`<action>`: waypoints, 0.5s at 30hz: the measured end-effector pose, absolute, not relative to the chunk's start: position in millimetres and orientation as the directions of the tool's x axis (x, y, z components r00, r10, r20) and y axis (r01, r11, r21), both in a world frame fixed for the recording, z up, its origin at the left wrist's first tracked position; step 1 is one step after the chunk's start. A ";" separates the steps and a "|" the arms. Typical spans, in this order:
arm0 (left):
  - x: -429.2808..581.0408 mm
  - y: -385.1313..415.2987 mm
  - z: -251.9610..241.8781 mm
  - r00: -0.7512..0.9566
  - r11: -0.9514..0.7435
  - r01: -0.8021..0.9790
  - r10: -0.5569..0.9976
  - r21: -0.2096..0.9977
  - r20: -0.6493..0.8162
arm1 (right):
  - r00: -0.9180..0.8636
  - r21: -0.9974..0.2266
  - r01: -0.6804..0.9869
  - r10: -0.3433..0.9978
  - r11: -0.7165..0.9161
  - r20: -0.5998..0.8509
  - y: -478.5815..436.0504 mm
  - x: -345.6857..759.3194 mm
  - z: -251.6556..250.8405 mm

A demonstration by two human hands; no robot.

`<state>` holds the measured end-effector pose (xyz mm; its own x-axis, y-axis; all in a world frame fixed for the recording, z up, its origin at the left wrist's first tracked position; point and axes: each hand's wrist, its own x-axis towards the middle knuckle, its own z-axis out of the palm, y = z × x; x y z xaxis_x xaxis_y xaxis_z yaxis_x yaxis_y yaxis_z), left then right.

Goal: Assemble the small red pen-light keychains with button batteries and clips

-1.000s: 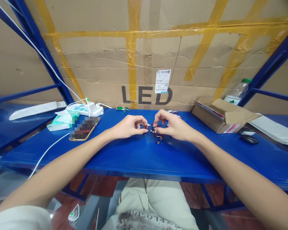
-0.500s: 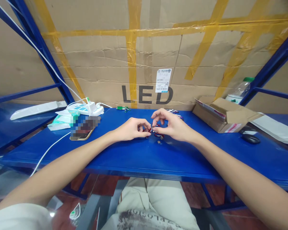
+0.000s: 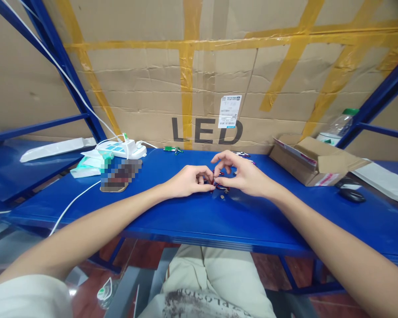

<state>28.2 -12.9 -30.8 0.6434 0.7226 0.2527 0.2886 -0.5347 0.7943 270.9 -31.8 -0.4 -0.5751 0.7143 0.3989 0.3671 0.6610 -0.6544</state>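
My left hand (image 3: 189, 181) and my right hand (image 3: 240, 174) meet fingertip to fingertip over the middle of the blue table (image 3: 185, 216). Both pinch a small red carabiner-like clip (image 3: 215, 181) with a metal ring between them; my fingers hide most of it. A few small metal pieces (image 3: 223, 196) lie on the table just below my right hand. More clips (image 3: 242, 154) lie behind my right hand near the cardboard wall.
A phone (image 3: 119, 176), tissue packs (image 3: 89, 165) and a white power strip (image 3: 121, 149) with cables sit at the left. Green clips (image 3: 172, 149) lie by the cardboard wall. An open cardboard box (image 3: 315, 163), a plastic bottle (image 3: 338, 126) and a black mouse (image 3: 351, 195) are at the right.
My hands have drawn closer together and the pinch on the red clip has tightened. The view has shifted slightly, so everything sits a little further right.
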 end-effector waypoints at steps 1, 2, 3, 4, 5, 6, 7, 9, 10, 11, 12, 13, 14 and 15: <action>28.3 -13.1 -30.3 0.643 -0.531 0.288 0.724 0.797 0.250 | -0.576 -0.654 0.368 0.714 0.661 0.398 -31.5 270.8 -1.1; 28.4 -13.4 -29.9 0.643 -0.528 0.288 0.725 0.799 0.247 | -0.576 -0.654 0.369 0.714 0.661 0.398 -31.3 270.8 -1.9; 28.5 -13.8 -29.5 0.643 -0.525 0.288 0.726 0.801 0.244 | -0.575 -0.653 0.369 0.715 0.661 0.398 -31.1 270.8 -2.4; 28.6 -14.2 -29.2 0.643 -0.524 0.288 0.726 0.801 0.243 | -0.575 -0.653 0.369 0.714 0.661 0.399 -31.1 270.9 -2.7; 28.6 -14.6 -28.9 0.643 -0.526 0.289 0.726 0.800 0.245 | -0.575 -0.653 0.369 0.714 0.662 0.399 -31.3 271.0 -2.8; 28.6 -15.0 -28.7 0.643 -0.530 0.290 0.725 0.797 0.248 | -0.575 -0.652 0.369 0.714 0.662 0.399 -31.5 271.2 -2.7; 28.5 -15.4 -28.5 0.644 -0.537 0.292 0.722 0.791 0.253 | -0.576 -0.652 0.370 0.714 0.662 0.398 -31.8 271.2 -2.3; 28.2 -16.0 -28.1 0.646 -0.557 0.297 0.715 0.776 0.266 | -0.579 -0.651 0.374 0.715 0.661 0.393 -32.3 271.2 -1.4; 28.1 -16.3 -27.9 0.647 -0.568 0.301 0.712 0.766 0.273 | -0.580 -0.652 0.374 0.715 0.660 0.390 -32.5 271.1 -1.0; 28.0 -16.4 -27.7 0.648 -0.577 0.304 0.709 0.758 0.279 | -0.582 -0.653 0.374 0.715 0.659 0.388 -32.6 270.9 -0.6; 27.9 -16.4 -27.6 0.649 -0.585 0.308 0.706 0.750 0.284 | -0.583 -0.654 0.374 0.715 0.657 0.386 -32.7 270.6 -0.3; 27.8 -16.3 -27.6 0.649 -0.591 0.312 0.705 0.744 0.287 | -0.583 -0.655 0.374 0.716 0.656 0.384 -32.8 270.3 0.0; 27.6 -16.0 -27.7 0.649 -0.595 0.318 0.704 0.738 0.288 | -0.584 -0.656 0.375 0.717 0.655 0.382 -32.9 270.0 0.3; 27.4 -15.7 -27.9 0.650 -0.601 0.325 0.703 0.730 0.289 | -0.583 -0.655 0.378 0.718 0.654 0.380 -33.1 269.7 0.7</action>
<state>27.4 -15.7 -27.9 0.6500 0.7027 0.2893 0.3248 -0.6011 0.7302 269.7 -33.1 0.7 -0.5833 0.7178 0.3802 0.3776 0.6540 -0.6555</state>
